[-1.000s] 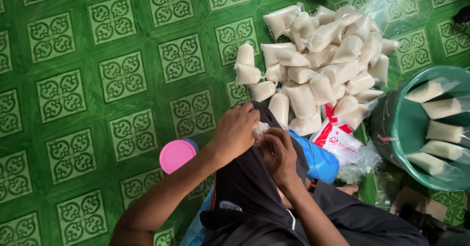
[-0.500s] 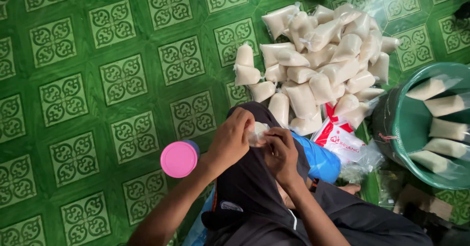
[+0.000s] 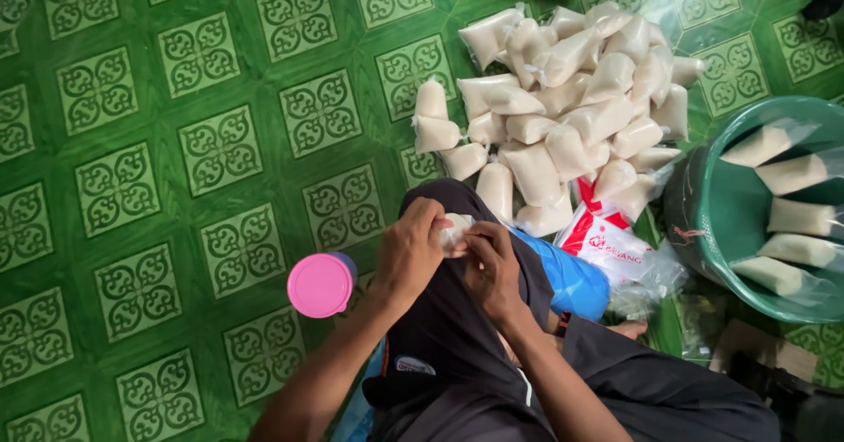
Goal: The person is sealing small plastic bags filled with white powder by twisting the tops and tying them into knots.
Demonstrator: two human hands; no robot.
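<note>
While both grips pinch small white bag (image 3: 454,231) – L hand (image 3: 411,253), R hand (image 3: 492,266) (over knee), pink lid (image 3: 320,285) nearby

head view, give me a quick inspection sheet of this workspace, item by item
surface: green patterned floor mat, person seated on it.
job's things: small white filled bag held over the knee, pinched between left hand and right hand.
clutter: pile of filled white bags ahead on the mat; green basin on the right holding more bags; pink-lidded container beside the left forearm; blue object and red-and-white plastic packet by the right leg.
hands: both closed on the small bag, touching each other.
cables: nothing seen.
surroundings: dark object at the top right corner, too little shown to identify.
</note>
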